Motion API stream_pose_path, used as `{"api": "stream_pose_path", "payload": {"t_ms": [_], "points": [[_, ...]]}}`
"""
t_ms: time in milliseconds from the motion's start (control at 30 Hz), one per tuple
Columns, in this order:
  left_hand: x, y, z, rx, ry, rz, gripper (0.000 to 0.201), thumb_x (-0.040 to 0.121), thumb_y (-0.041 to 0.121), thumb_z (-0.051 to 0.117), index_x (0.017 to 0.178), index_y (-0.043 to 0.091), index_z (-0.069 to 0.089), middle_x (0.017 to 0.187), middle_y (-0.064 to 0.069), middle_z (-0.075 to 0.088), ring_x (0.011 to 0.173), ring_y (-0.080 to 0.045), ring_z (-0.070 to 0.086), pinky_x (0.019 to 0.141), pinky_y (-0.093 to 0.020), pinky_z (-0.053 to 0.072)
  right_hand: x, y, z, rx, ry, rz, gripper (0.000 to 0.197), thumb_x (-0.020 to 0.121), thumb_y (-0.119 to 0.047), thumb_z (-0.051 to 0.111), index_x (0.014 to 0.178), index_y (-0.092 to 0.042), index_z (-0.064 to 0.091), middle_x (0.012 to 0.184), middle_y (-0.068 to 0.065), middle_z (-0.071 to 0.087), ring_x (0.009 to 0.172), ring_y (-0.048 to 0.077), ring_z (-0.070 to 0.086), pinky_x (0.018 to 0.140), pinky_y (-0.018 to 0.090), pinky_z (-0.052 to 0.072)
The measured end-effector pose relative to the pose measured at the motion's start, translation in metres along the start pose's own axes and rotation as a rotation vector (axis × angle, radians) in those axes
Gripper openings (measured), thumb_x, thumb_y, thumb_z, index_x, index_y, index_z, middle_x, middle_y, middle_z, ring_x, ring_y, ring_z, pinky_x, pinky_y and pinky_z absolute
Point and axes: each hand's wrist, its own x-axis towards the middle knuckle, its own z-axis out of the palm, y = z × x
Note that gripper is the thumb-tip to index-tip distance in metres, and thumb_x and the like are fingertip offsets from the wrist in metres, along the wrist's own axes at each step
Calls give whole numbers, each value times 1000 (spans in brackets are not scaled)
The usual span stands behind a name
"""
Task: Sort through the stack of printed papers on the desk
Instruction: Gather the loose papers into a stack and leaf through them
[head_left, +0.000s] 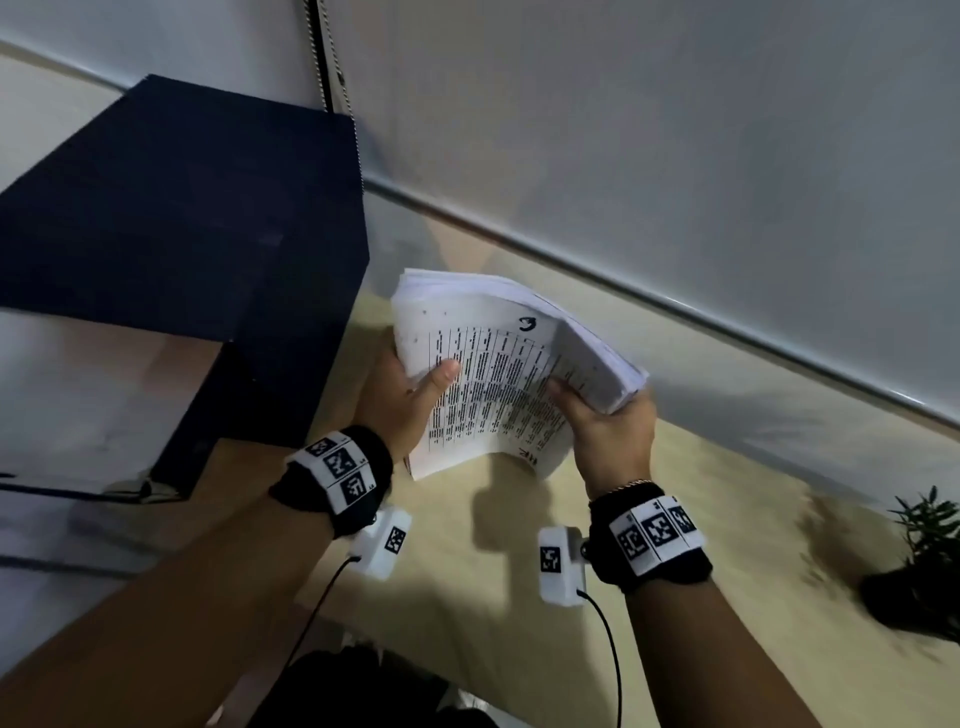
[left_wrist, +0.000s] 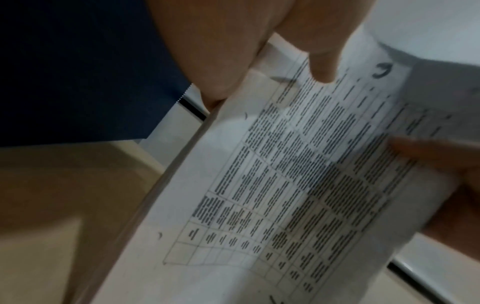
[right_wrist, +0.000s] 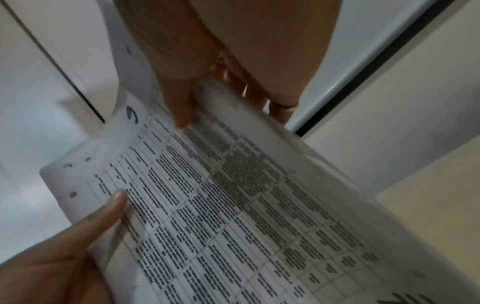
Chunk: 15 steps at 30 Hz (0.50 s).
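A thick stack of printed papers (head_left: 493, 374) is held up above the beige desk (head_left: 701, 519), bent into a curve. Its top sheet carries a table of dense black text (left_wrist: 298, 174) and a handwritten mark near one corner (right_wrist: 132, 115). My left hand (head_left: 410, 400) grips the stack's left edge, thumb pressed on the printed face, fingers hidden behind. My right hand (head_left: 608, 421) grips the right edge, thumb on top and fingers curled underneath (right_wrist: 259, 98). The sheets fan slightly at the right side.
A dark blue box-like block (head_left: 197, 218) stands at the left, close to the papers. A grey wall panel with a metal rail (head_left: 675, 306) runs behind the desk. A small potted plant (head_left: 924, 561) sits at the right edge. Cables trail from both wrist cameras.
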Motion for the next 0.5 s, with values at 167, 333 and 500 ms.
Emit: {"api": "stream_pose_path", "payload": {"t_ms": [167, 333, 500], "points": [[3, 7, 4, 34, 61, 57, 25, 89, 12, 67, 109, 21, 54, 93, 22, 61, 81, 25, 57, 68, 3, 41, 2, -13, 1, 27, 53, -88, 30, 76, 8, 78, 96, -13, 70, 81, -15, 73, 72, -8, 66, 74, 21, 58], [6, -2, 0, 162, -62, 69, 41, 82, 40, 69, 111, 12, 64, 100, 7, 73, 89, 0, 69, 71, -13, 52, 0, -5, -2, -48, 53, -47, 24, 79, -2, 79, 101, -5, 70, 87, -2, 73, 71, -5, 68, 73, 30, 59], [12, 9, 2, -135, -41, 97, 56, 78, 34, 74, 121, 5, 53, 109, -6, 70, 99, -13, 69, 82, -19, 54, 5, -34, 2, 124, 159, -261, 18, 88, -10, 70, 104, -9, 61, 96, 2, 66, 84, 5, 64, 78, 24, 55]]}}
